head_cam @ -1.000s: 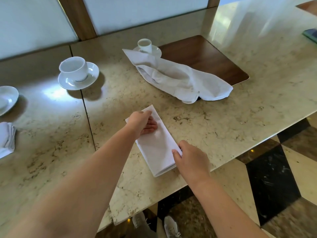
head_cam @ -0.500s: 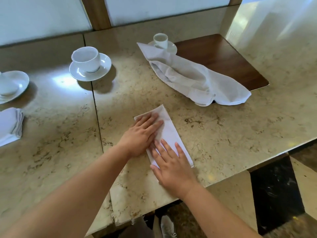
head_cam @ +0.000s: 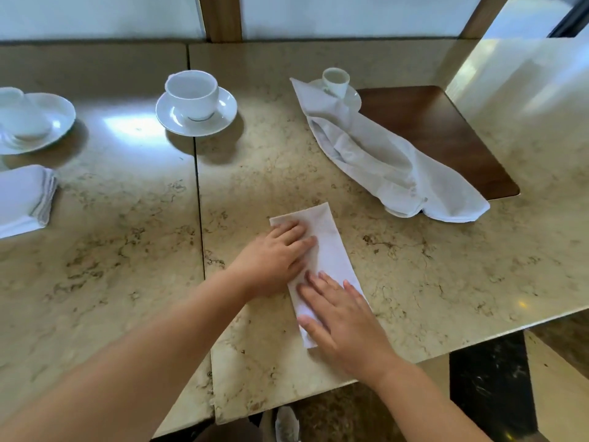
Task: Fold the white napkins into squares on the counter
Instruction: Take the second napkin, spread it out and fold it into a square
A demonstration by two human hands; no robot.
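A white napkin (head_cam: 331, 247), folded into a long narrow strip, lies on the marble counter (head_cam: 414, 269) near its front edge. My left hand (head_cam: 277, 253) presses flat on the strip's far half with straight fingers. My right hand (head_cam: 341, 317) lies flat on the near half, covering its lower end. A loose, crumpled white napkin (head_cam: 382, 157) stretches across the counter behind, partly over a dark wooden inlay (head_cam: 446, 132). At the left edge sits a stack of folded napkins (head_cam: 22, 196).
A white cup on a saucer (head_cam: 194, 103) stands at the back centre. A smaller cup and saucer (head_cam: 336, 82) sits by the loose napkin. Another saucer with a cup (head_cam: 28, 119) is at the far left. The counter's front edge drops to a tiled floor (head_cam: 497, 378).
My right hand went from gripping the strip's near edge to lying flat on it. My left hand's fingers straightened onto the napkin. The view shifted, showing more of the left counter.
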